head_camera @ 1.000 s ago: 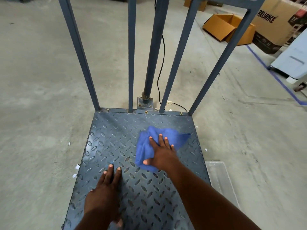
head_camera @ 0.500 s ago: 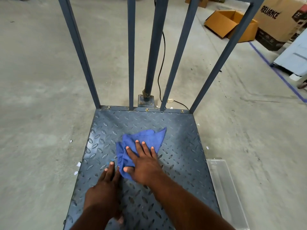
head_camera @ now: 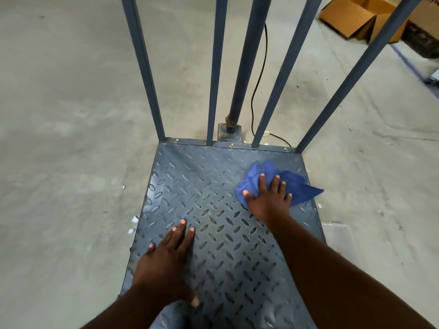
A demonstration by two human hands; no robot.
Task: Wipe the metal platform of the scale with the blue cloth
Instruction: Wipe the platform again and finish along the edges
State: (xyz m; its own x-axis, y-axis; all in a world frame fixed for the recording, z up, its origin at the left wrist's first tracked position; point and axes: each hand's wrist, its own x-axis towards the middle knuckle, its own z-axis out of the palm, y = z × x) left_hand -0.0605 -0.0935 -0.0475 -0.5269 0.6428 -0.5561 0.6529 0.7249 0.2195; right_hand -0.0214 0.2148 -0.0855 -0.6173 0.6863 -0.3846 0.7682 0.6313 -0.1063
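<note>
A bare concrete floor [head_camera: 71, 115] surrounds the scale, whose metal platform [head_camera: 213, 186] of raised tread plate fills the lower middle. The blue cloth [head_camera: 292, 184] lies bunched at about 2 o'clock on the plate, near the far right corner; half a second ago it was near the centre, so the stroke has swept rightward and the middle strip looks covered. Its long axis runs from 10 to 4 o'clock, the tapered tail pointing over the right edge. The right hand [head_camera: 267, 200] presses it flat with spread, straight fingers. The left hand [head_camera: 166, 255] rests open on the plate at 7 o'clock, bracing. Blue uprights [head_camera: 217, 67] stand at 12 o'clock.
</note>
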